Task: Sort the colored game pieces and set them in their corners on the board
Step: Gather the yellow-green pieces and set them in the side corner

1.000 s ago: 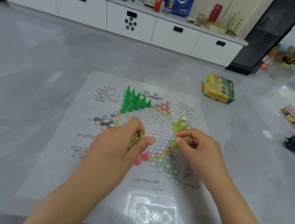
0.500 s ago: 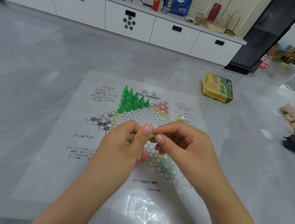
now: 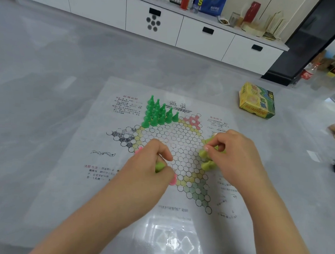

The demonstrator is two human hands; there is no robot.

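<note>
A paper game board (image 3: 173,138) printed with a star of hexagon cells lies on the grey table. Several dark green cone pieces (image 3: 159,113) stand packed in its far-left corner. My left hand (image 3: 151,164) is curled over the board's left side and holds a light green piece (image 3: 159,166) in its fist. Pink pieces (image 3: 173,180) peek out beside and under that hand. My right hand (image 3: 236,154) pinches a light green piece (image 3: 203,152) at the right corner, where other light green pieces (image 3: 208,165) stand.
A yellow and green game box (image 3: 257,101) lies on the table beyond the board at right. White cabinets (image 3: 205,32) with bottles and bags on top run along the back. Dark objects sit at the far right edge.
My hands met over the board's middle half a second ago, then parted. My right hand has moved back to the right corner with a light green piece; my left hand stayed left.
</note>
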